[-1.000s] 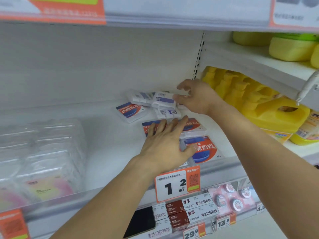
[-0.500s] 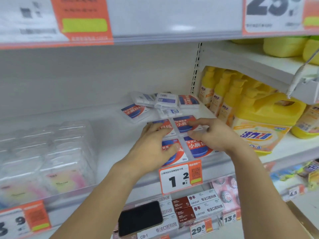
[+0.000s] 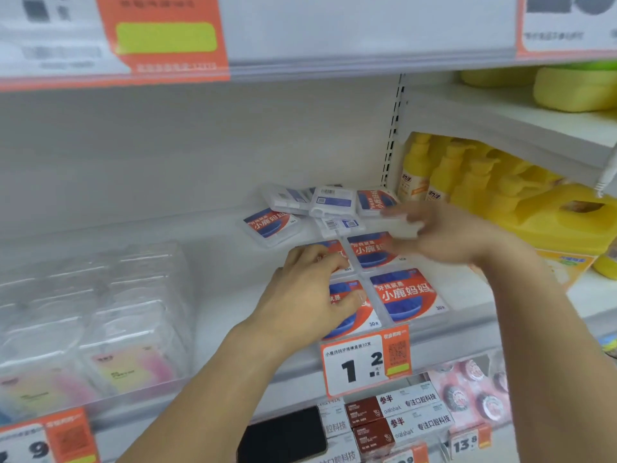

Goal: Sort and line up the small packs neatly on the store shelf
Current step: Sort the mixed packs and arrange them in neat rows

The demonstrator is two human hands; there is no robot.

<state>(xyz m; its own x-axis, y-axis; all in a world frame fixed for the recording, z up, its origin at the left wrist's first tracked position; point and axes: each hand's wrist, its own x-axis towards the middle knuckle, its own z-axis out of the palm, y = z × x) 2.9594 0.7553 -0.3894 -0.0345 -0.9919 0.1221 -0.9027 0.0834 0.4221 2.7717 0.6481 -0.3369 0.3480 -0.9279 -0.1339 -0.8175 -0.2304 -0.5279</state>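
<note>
Your left hand [image 3: 310, 292] lies flat, fingers spread, pressing the front-left pack [image 3: 350, 315] and the one behind it; it grips nothing. Your right hand [image 3: 447, 235] is blurred but pinches a white pack [image 3: 405, 228], lifted above the back-right pack [image 3: 370, 250]. Four packs sit face up in a two-by-two block at the shelf [image 3: 167, 262] front, split by a clear divider [image 3: 357, 272]. The front-right pack [image 3: 405, 292] lies square. Behind them a loose heap [image 3: 320, 205]: some face down, some skewed, one [image 3: 270, 223] off to the left.

To do this well, turn the held pack label up, then set it square against the divider behind the back row. Keep the left hand down so the block does not slide.

Room: open shelf to the left, up to the clear boxes [image 3: 93, 312]. Right is tight, with yellow bottles [image 3: 444, 172] just beside the heap. Mind the front lip above the price tag [image 3: 365, 360]; the front packs sit close to it.
</note>
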